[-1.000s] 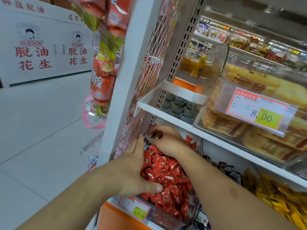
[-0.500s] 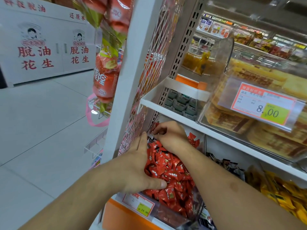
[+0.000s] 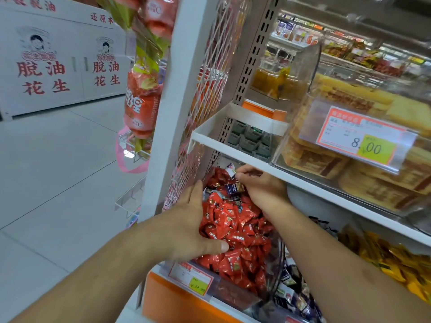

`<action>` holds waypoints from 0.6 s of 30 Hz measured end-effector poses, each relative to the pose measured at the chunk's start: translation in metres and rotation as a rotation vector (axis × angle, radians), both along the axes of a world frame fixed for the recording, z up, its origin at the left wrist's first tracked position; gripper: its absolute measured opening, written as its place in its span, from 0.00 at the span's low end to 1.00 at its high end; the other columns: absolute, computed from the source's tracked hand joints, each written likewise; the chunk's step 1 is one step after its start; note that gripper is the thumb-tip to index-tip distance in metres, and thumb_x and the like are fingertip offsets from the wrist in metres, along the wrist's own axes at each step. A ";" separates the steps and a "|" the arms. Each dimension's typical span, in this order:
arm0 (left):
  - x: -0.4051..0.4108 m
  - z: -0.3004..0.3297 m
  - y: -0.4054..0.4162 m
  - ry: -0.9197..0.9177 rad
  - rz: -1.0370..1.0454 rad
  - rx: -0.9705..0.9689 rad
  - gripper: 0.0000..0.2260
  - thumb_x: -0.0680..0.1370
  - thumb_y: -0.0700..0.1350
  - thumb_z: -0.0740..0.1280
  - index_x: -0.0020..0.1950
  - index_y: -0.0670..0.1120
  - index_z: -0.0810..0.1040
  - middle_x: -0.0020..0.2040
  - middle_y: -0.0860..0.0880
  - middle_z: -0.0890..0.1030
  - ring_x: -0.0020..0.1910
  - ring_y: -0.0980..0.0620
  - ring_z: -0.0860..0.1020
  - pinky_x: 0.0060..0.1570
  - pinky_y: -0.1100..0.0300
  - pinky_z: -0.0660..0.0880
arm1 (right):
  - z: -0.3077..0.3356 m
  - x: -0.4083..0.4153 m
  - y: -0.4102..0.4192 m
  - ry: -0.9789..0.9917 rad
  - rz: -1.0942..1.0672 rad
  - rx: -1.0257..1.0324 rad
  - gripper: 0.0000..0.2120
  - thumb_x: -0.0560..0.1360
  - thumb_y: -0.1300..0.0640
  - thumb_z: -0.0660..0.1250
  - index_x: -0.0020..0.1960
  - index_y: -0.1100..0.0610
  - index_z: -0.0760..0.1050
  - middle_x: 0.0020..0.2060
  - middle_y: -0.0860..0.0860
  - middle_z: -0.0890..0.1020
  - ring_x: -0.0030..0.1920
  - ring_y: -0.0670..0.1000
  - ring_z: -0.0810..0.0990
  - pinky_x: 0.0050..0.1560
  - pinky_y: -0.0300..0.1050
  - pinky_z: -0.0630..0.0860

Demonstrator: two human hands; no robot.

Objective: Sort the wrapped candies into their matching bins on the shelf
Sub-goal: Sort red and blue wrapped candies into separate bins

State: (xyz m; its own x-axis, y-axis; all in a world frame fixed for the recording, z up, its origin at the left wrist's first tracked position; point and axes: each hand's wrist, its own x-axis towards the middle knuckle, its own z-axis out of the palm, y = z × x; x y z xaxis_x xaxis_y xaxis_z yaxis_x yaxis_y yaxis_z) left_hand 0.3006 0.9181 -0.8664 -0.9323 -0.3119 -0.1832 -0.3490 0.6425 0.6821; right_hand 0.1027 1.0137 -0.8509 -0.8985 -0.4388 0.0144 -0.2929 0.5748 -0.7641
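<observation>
Fingers (image 3: 241,177) pinch dark candies (image 3: 234,188) above red candies (image 3: 235,231).

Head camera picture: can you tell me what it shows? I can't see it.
Two hands dig in a clear bin of red wrapped candies: the left hand presses the pile, the right hand pinches dark-wrapped candies.

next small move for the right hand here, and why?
Probably lift the right hand out and carry its dark-wrapped candies right, to the bin of dark-wrapped candies. It pinches dark and white wrappers at the back of the red candy bin, where they don't match. The left hand rests on the red candies.
</observation>
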 end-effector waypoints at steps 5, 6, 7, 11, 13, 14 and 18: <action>-0.005 0.007 0.013 0.230 0.065 -0.213 0.52 0.72 0.65 0.74 0.84 0.52 0.43 0.81 0.57 0.45 0.81 0.50 0.52 0.79 0.51 0.57 | 0.015 0.021 0.045 -0.111 0.064 -0.214 0.07 0.77 0.46 0.73 0.49 0.48 0.86 0.47 0.47 0.88 0.52 0.53 0.86 0.61 0.55 0.81; -0.007 0.012 0.019 0.310 0.077 -0.255 0.47 0.74 0.62 0.73 0.83 0.51 0.50 0.80 0.56 0.52 0.79 0.51 0.57 0.78 0.54 0.59 | 0.014 0.026 0.056 -0.124 0.074 -0.258 0.04 0.76 0.48 0.74 0.48 0.47 0.86 0.44 0.47 0.88 0.50 0.54 0.87 0.57 0.56 0.83; -0.010 0.017 0.026 0.382 0.100 -0.279 0.41 0.75 0.59 0.74 0.82 0.51 0.57 0.77 0.54 0.59 0.76 0.53 0.63 0.76 0.57 0.62 | 0.014 0.032 0.066 -0.104 0.050 -0.310 0.02 0.75 0.49 0.76 0.46 0.45 0.86 0.43 0.45 0.88 0.49 0.53 0.87 0.57 0.55 0.83; -0.019 0.033 0.058 0.475 0.205 -0.064 0.24 0.75 0.58 0.75 0.68 0.59 0.72 0.56 0.61 0.78 0.52 0.62 0.78 0.55 0.61 0.76 | 0.015 0.058 0.100 -0.048 0.019 -0.430 0.05 0.73 0.59 0.79 0.42 0.50 0.87 0.42 0.44 0.88 0.47 0.44 0.86 0.59 0.50 0.82; -0.024 0.034 0.077 0.413 0.188 0.197 0.24 0.75 0.56 0.76 0.68 0.61 0.71 0.53 0.58 0.81 0.48 0.58 0.83 0.48 0.56 0.81 | 0.020 0.072 0.119 -0.059 0.060 -0.459 0.05 0.75 0.62 0.77 0.43 0.53 0.87 0.42 0.46 0.88 0.47 0.45 0.87 0.57 0.49 0.83; -0.027 0.034 0.087 0.395 0.165 0.363 0.25 0.76 0.51 0.76 0.70 0.61 0.71 0.53 0.54 0.82 0.45 0.53 0.85 0.43 0.53 0.83 | 0.021 0.075 0.129 -0.056 0.069 -0.467 0.05 0.75 0.62 0.77 0.44 0.53 0.87 0.42 0.46 0.88 0.47 0.46 0.87 0.55 0.49 0.83; -0.035 0.037 0.116 0.457 0.149 0.658 0.18 0.79 0.37 0.72 0.65 0.54 0.79 0.47 0.45 0.83 0.39 0.41 0.86 0.38 0.48 0.84 | 0.023 0.079 0.163 -0.065 0.049 -0.479 0.06 0.77 0.60 0.76 0.44 0.50 0.87 0.42 0.48 0.88 0.46 0.48 0.86 0.50 0.50 0.84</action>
State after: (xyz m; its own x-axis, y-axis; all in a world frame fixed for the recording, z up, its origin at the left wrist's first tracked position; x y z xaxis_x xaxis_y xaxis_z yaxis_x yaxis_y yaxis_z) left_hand 0.2654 1.0346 -0.8298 -0.9164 -0.4000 0.0165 0.0052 0.0294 0.9996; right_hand 0.1817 1.1765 -0.8282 -0.8829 -0.4381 0.1693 -0.2533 0.1407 -0.9571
